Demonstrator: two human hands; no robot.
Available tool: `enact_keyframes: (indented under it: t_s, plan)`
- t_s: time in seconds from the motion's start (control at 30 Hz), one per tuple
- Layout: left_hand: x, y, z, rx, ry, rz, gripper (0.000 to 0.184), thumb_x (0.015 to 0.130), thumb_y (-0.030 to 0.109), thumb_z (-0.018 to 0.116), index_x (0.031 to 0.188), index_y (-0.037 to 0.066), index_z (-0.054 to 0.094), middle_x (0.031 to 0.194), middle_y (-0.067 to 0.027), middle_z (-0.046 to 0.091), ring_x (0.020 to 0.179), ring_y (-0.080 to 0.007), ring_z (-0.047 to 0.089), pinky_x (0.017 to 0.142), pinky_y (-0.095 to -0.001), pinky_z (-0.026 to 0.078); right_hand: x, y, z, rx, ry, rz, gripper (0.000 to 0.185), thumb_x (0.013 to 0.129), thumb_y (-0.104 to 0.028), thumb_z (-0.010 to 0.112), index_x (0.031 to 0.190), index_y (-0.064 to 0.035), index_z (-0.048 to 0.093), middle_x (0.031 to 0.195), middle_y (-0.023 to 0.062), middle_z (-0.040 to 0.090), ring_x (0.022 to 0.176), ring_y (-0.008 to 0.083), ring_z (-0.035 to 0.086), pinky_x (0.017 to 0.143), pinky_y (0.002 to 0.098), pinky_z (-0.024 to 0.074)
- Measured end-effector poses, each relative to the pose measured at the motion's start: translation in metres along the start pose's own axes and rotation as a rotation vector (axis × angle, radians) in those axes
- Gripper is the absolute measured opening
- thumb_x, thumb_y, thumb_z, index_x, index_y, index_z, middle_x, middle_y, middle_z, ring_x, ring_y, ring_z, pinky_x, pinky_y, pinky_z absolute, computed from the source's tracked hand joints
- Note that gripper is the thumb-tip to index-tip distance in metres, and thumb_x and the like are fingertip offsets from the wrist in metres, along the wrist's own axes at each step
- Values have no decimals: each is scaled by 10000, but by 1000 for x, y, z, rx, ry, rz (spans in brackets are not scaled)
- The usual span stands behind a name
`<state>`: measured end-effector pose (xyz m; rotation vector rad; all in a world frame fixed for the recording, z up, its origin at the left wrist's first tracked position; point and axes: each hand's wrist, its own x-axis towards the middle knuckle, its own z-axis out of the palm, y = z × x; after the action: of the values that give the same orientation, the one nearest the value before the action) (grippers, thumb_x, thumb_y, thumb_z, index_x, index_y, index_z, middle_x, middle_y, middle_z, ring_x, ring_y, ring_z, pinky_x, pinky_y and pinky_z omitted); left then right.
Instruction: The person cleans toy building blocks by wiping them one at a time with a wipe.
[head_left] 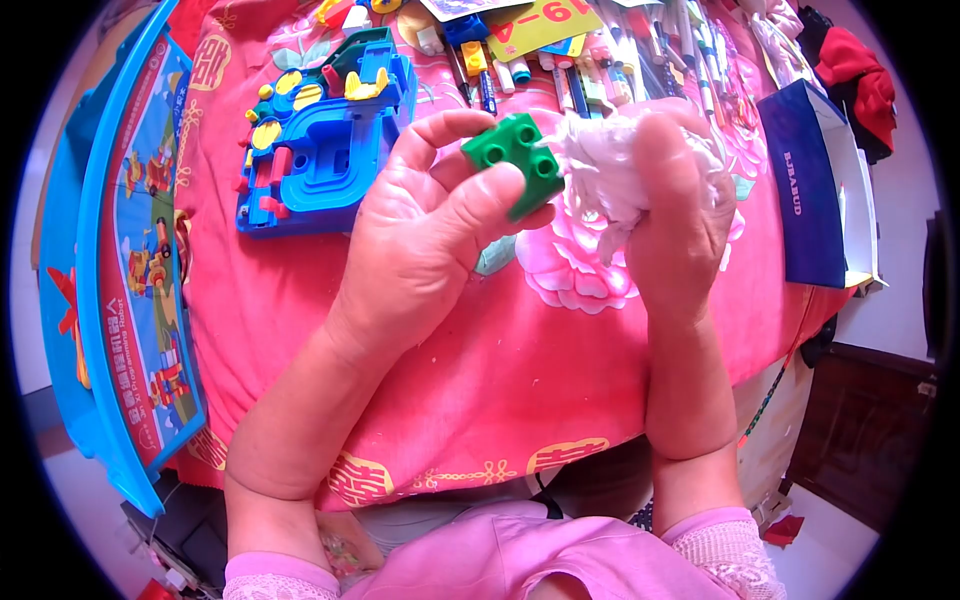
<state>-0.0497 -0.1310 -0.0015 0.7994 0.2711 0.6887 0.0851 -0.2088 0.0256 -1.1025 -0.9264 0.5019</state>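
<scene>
Between the thumb and fingers of my left hand (pixel 430 205) is a green toy building block (pixel 518 160), its round studs turned up toward me. My right hand (pixel 685 195) is closed around a crumpled white cloth (pixel 605 165), which bunches out toward the block. Cloth and block are side by side above the table; whether they touch I cannot tell. Left of my left hand sits a blue plastic toy (pixel 330 185) with yellow and red parts.
A pink flowered tablecloth (pixel 480 380) covers the table. Several markers (pixel 690 50) and a yellow card (pixel 540 28) lie at the back. At the left stands a blue-edged toy box (pixel 140 260); at the right, a dark blue box (pixel 800 190).
</scene>
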Motion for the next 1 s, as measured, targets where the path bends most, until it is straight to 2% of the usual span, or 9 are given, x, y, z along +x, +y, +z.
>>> enact_keyframes:
  t_s: [0.2, 0.37, 0.47, 0.57, 0.7, 0.73, 0.83, 0.87, 1.0]
  plan:
    - [-2, -8, 7, 353, 44, 184, 416, 781, 29, 643, 1136, 20, 425, 1041, -74, 545, 948, -126, 541, 836, -255, 447, -4, -9, 4, -258, -27, -89, 150, 798, -77, 530, 920, 1, 571, 889, 44, 570, 770, 92, 543, 658, 210, 442]
    - [-3, -13, 2, 555, 76, 338, 395, 736, 22, 673, 1095, 7, 510, 973, -49, 557, 883, -108, 540, 775, -238, 450, 7, 10, 4, -525, -148, -469, 176, 689, 11, 637, 853, -22, 580, 745, 60, 580, 674, 162, 569, 598, 258, 452]
    - [-4, -10, 3, 752, 109, 385, 393, 699, 15, 687, 1064, 11, 541, 947, -62, 558, 865, -137, 553, 736, -248, 452, 9, 13, -3, -685, -78, -412, 160, 679, 4, 639, 827, -31, 588, 738, 71, 582, 649, 177, 565, 576, 277, 453]
    - [-3, -7, 5, 910, 48, 543, 387, 678, 6, 688, 1042, 22, 556, 935, -81, 554, 849, -182, 558, 719, -265, 451, 8, 9, -3, -518, -2, -262, 166, 662, -2, 649, 814, -35, 589, 720, 79, 573, 632, 200, 559, 552, 288, 451]
    - [-1, -9, -5, 1151, 4, 640, 448, 671, -18, 673, 1093, 38, 533, 944, -86, 547, 854, -212, 550, 709, -279, 447, 11, 10, 1, -514, -283, -533, 150, 677, -22, 663, 809, -34, 593, 722, 72, 582, 646, 175, 565, 556, 280, 452]
    - [-3, -9, -3, 1128, 2, 561, 469, 706, -27, 653, 1142, 41, 495, 966, -81, 552, 891, -186, 548, 745, -280, 455, 9, 11, -1, -551, -256, -447, 146, 685, -30, 668, 811, -40, 595, 739, 68, 588, 653, 169, 565, 566, 278, 454]
    - [-4, -6, 11, 352, 51, 153, 432, 771, 1, 618, 1171, 41, 461, 1006, -80, 550, 905, -162, 554, 782, -279, 468, 8, 8, -3, -480, -31, -165, 115, 716, -18, 657, 811, -38, 595, 716, 42, 571, 647, 120, 563, 567, 234, 445]
    - [-3, -1, 5, 306, -37, 107, 434, 858, 120, 552, 1243, 35, 370, 1061, -112, 544, 948, -196, 576, 813, -342, 506, 10, 10, -4, -446, 1, -218, 114, 724, -7, 655, 817, -26, 592, 712, 29, 558, 640, 93, 550, 559, 214, 434]
    - [1, 3, 0, -119, 38, -106, 353, 880, 188, 522, 1178, 35, 412, 1062, -112, 543, 958, -213, 585, 797, -351, 532, 10, 9, -3, -461, -16, -398, 154, 704, 10, 672, 830, -14, 588, 732, 38, 561, 641, 88, 538, 561, 208, 426]
